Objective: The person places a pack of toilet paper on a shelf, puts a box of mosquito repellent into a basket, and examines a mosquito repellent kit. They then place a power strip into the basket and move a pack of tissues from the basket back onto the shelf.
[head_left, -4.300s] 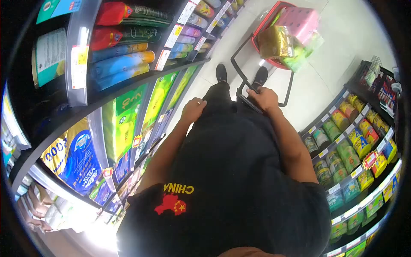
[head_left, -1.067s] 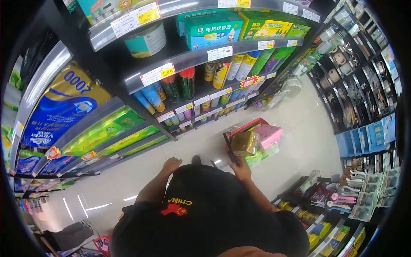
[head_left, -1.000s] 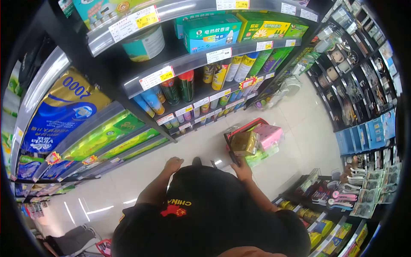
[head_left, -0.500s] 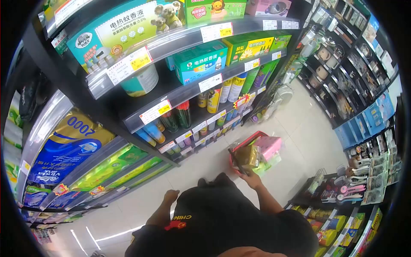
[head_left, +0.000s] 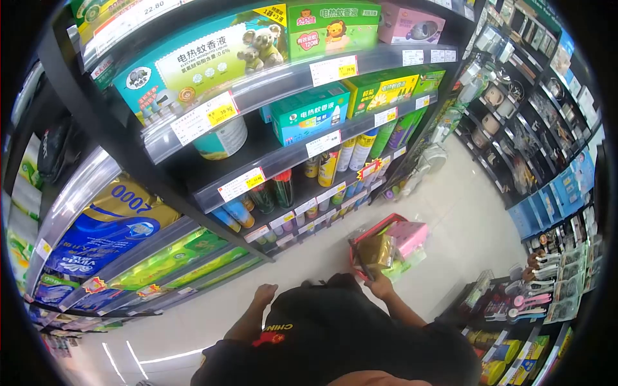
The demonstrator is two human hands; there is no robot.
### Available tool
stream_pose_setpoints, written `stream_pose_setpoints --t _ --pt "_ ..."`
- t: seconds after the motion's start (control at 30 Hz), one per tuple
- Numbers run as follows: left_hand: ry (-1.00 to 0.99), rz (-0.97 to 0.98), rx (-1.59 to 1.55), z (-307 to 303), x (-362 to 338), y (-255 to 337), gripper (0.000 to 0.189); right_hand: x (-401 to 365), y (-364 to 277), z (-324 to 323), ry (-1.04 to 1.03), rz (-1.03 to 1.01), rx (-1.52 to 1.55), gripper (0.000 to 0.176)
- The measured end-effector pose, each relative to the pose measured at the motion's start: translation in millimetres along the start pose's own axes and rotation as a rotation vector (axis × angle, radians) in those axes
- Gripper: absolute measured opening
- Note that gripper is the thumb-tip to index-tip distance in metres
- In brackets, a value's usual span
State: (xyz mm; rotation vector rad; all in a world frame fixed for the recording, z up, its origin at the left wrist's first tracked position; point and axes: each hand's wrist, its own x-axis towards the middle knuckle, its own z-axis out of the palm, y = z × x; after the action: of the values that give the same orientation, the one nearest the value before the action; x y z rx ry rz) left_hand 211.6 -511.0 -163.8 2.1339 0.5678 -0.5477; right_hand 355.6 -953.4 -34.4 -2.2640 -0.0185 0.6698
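My right hand [head_left: 380, 285] is closed around the dark handle of a red shopping basket [head_left: 353, 257], which hangs low in front of me. In the basket lie a gold-brown package [head_left: 376, 251], a pink package [head_left: 408, 237] and a green-and-clear wrapped item [head_left: 405, 262]. My left hand [head_left: 265, 294] hangs beside my body, its fingers loosely curled and nothing visible in them. It is near the lower shelf edge but apart from it.
Shelves ahead carry mosquito-liquid boxes [head_left: 311, 113], spray cans [head_left: 362, 149] and price tags. To the left are blue tissue packs [head_left: 106, 228]. Racks of kitchenware [head_left: 492, 96] line the right, with hanging utensils [head_left: 531, 300] lower down. A tiled floor [head_left: 450, 193] runs between.
The view has tilted up slightly, so the shelves and basket sit lower in it. My right hand keeps its hold on the basket; my left hand still hangs at my side.
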Motion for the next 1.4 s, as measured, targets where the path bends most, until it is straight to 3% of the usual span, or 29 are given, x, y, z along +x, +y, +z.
stream_pose_setpoints --t 0.07,0.17,0.47,0.6,0.67,0.73,0.8,0.87,0.93,1.0,1.07,1.13,1.27,1.4 --pt "0.013 -0.266 -0.199 -5 0 28 0.038 -4 -5 -6 0.006 0.030 -0.015 0.062" --pt "0.041 -0.251 -0.201 -8 3 39 0.049 -2 0 -8 0.035 0.072 -0.032 0.059" --pt "0.058 -0.046 -0.018 0 12 -5 0.053 -14 -19 -23 0.098 0.012 -0.005 0.055" --pt "-0.004 -0.293 -0.169 6 7 -2 0.056 -7 -7 -28 0.109 0.061 -0.040 0.057" --pt "0.059 -0.284 -0.284 7 6 8 0.052 -4 -6 -29 0.085 0.045 0.010 0.056" --pt "0.067 -0.013 -0.214 -3 9 28 0.049 0 2 -25 0.090 0.008 0.006 0.055" --pt "0.194 0.113 -0.314 -20 12 67 0.046 2 6 -21 0.088 -0.006 0.006 0.055" --pt "0.188 0.195 -0.382 -53 11 120 0.043 -1 1 -19 0.095 -0.015 -0.001 0.055" --pt "0.338 0.326 -0.475 -85 -10 184 0.041 -7 -13 -20 0.108 -0.027 -0.020 0.055" --pt "0.272 0.435 -0.611 -127 -42 250 0.042 0 0 -12 0.118 -0.013 0.019 0.055" --pt "0.383 0.568 -0.593 -154 -59 295 0.042 3 5 -9 0.119 0.004 0.012 0.055" --pt "0.529 0.780 -0.492 -187 -89 347 0.041 -6 -15 -14 0.113 0.028 -0.038 0.055" --pt "0.871 0.989 -0.247 -240 -116 415 0.042 3 6 -3 0.129 0.012 -0.046 0.057" --pt "1.015 0.974 -0.062 -273 -97 455 0.051 5 16 2 0.140 -0.013 -0.047 0.058"
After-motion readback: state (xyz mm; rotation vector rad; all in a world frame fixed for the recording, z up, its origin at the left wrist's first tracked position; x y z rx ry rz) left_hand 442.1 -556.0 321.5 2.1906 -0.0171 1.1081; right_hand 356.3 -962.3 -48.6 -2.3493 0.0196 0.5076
